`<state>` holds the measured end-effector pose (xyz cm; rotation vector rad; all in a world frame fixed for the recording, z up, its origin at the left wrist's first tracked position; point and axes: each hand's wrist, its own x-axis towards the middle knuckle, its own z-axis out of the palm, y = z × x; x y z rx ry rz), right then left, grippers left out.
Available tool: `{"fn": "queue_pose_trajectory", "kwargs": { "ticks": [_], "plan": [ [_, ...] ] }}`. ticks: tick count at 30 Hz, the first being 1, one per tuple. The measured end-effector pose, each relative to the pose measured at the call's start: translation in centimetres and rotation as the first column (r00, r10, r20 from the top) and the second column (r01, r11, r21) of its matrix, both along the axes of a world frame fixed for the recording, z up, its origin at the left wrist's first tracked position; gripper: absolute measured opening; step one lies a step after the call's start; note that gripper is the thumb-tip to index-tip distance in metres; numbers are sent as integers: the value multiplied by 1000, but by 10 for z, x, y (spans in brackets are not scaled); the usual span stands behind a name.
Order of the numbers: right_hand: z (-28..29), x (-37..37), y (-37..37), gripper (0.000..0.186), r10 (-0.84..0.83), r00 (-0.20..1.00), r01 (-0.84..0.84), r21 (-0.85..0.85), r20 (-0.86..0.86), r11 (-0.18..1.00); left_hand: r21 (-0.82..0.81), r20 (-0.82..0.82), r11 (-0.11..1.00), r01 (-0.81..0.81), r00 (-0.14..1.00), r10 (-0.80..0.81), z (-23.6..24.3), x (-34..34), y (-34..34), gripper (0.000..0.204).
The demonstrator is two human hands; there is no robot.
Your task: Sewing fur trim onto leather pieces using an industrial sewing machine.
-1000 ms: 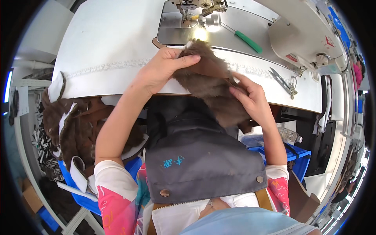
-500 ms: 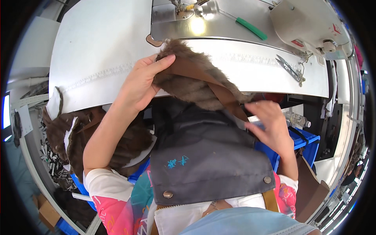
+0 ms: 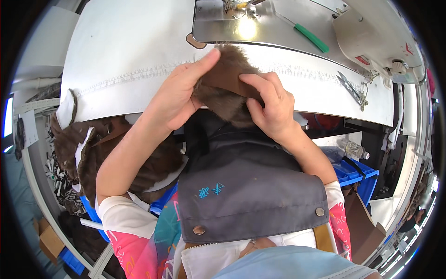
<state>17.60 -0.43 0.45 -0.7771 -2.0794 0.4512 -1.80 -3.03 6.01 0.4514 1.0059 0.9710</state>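
Observation:
Between my two hands is a brown fur piece (image 3: pixel 224 106) with a smooth brown fabric strip (image 3: pixel 226 80) along it, held above the front edge of the white table. My left hand (image 3: pixel 183 88) grips its left end, thumb on top and fingers behind. On the other side, my right hand (image 3: pixel 272 103) pinches the fabric strip between thumb and fingers. Part of the fur is hidden behind my right hand.
A sewing machine (image 3: pixel 371 37) stands on the table (image 3: pixel 121 51), with a green-handled tool (image 3: pixel 310 38) on its metal plate. Small scissors (image 3: pixel 349 88) lie to the right. More fur pieces (image 3: pixel 153 158) hang at the left; a blue crate (image 3: pixel 353 172) sits at the right.
My right hand has moved left and up from the strip's far end and now pinches the strip nearer my left hand. The view has shifted slightly.

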Motion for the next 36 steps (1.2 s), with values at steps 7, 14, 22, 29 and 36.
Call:
{"fn": "queue_pose_trajectory", "kwargs": {
  "ticks": [7, 14, 22, 29, 36],
  "plan": [
    [34, 8, -6, 37, -12, 842, -504, -794, -540, 339, 37, -133, 996, 81, 988, -75, -7, -7, 2, 29],
    [22, 2, -1, 9, -99, 824, -522, -816, -558, 250, 58, -108, 994, 91, 991, -84, 0, 1, 3, 25],
    [19, 25, -31, 14, 84, 989, -146, -822, -120, 550, 118, -258, 981, 154, 959, -120, -13, -10, 6, 20],
    [-6, 96, -61, 25, 122, 771, 97, -305, 626, 947, 151, -237, 982, 113, 969, -75, -21, -8, 2, 20],
    [9, -26, -56, 59, -131, 968, 113, 98, 214, 989, 92, -147, 996, 2, 989, 11, -15, 1, -5, 17]
  ]
}}
